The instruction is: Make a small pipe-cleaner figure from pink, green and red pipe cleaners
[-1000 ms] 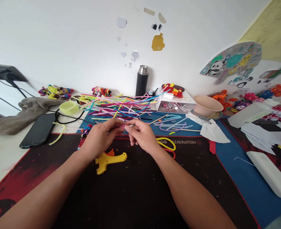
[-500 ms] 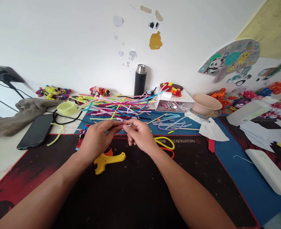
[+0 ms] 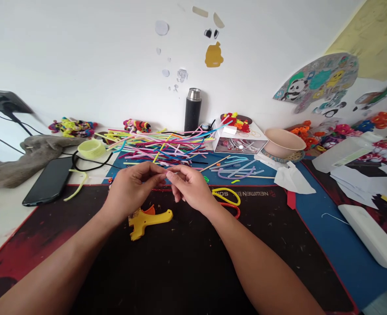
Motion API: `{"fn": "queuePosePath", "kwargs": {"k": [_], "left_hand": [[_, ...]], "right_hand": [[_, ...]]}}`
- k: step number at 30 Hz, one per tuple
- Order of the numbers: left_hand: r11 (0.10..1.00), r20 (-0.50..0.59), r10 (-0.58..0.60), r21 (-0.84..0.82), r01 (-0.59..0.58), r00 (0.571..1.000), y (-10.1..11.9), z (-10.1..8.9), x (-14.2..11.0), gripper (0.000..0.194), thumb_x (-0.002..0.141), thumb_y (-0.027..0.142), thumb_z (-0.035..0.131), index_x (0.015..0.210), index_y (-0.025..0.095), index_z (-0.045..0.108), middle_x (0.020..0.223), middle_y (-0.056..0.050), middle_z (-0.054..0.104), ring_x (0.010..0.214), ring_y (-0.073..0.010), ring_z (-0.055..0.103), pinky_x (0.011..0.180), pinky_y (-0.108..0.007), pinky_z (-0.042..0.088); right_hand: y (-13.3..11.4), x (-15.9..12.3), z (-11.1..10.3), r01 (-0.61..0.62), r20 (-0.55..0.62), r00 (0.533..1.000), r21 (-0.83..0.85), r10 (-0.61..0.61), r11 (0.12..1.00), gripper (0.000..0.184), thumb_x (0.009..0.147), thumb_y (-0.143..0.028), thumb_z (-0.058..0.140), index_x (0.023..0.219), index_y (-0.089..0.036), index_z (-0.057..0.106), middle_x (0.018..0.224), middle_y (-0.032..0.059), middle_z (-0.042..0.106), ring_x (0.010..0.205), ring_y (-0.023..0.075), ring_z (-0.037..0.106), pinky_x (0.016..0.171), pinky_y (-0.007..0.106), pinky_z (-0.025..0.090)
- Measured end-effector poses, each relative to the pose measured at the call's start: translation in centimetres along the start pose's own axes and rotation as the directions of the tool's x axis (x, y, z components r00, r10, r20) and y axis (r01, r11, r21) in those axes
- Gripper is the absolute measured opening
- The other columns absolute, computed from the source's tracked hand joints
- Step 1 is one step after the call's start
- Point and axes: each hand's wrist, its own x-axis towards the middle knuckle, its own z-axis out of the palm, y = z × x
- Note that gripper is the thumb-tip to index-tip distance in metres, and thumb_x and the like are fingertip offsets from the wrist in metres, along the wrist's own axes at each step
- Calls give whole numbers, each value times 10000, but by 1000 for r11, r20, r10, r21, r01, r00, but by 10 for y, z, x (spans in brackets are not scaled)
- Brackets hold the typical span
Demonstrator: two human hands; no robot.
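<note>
The left hand point(image 3: 129, 188) has edged left. Beyond the yellow plastic tool point(image 3: 150, 218) on the black mat point(image 3: 180, 267), it and the right hand point(image 3: 191, 186) pinch a mostly hidden small piece point(image 3: 166, 172); farther beyond lie heaped fuzzy stems point(image 3: 167, 145), then white wall point(image 3: 91, 65).

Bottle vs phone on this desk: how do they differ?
Pose: the bottle stands upright; the phone lies flat.
Shape: the bottle is a tall cylinder; the phone is a thin slab.
Look: the bottle has a silver top; the phone shows a dark screen.
Place: the bottle is at the back; the phone is left of the left hand.
Shared: both mostly black.
</note>
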Motion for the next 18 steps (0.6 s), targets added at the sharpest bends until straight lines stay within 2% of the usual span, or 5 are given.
{"fn": "queuePosePath", "kwargs": {"k": [5, 8, 13, 16, 18], "left_hand": [[999, 47, 25, 21, -26, 999, 1, 1, 0, 182, 925, 394, 688, 968, 247, 786, 878, -14, 828, 775, -217, 762, 726, -303, 565], [1000, 81, -17, -16, 19, 997, 0, 3, 2, 214, 935, 427, 684, 966, 233, 769, 845, -24, 809, 717, -214, 748, 678, -306, 567], [987, 174, -48, -142, 73, 984, -5, 5, 3, 420, 952, 525, 697, 1220, 205, 752, 821, -23, 778, 712, -222, 746, 690, -323, 603], [996, 199, -8, -89, 26, 980, -6, 2, 3, 423, 969, 535, 683, 1218, 208, 783, 948, -56, 822, 792, -238, 771, 744, -332, 605], [999, 187, 52, -14, -50, 981, -7, 0, 4, 363, 976, 500, 682, 1164, 220, 817, 1050, -67, 842, 873, -250, 782, 795, -332, 593]], "right_hand": [[8, 1, 1, 11, -11, 1000, -39, -12, 999, 328, 982, -512, 688, 1078, -199, 689, 554, -94, 585, 403, 96, 547, 446, 215, 382], [8, 2, 1, -11, -31, 999, -30, 10, 999, 351, 952, -546, 709, 973, -196, 689, 564, -85, 589, 381, 87, 519, 429, 221, 351], [1, 2, 0, -33, -67, 997, -31, 31, 999, 441, 897, -626, 743, 887, -188, 693, 474, -95, 515, 352, 89, 457, 409, 233, 298], [0, 3, 0, -40, -76, 996, -24, 38, 999, 454, 878, -632, 759, 884, -181, 713, 473, -92, 517, 352, 90, 453, 406, 237, 289], [1, 3, 0, -37, -73, 997, -43, 34, 998, 435, 884, -613, 759, 894, -179, 726, 477, -89, 523, 360, 92, 467, 411, 236, 292]]}}
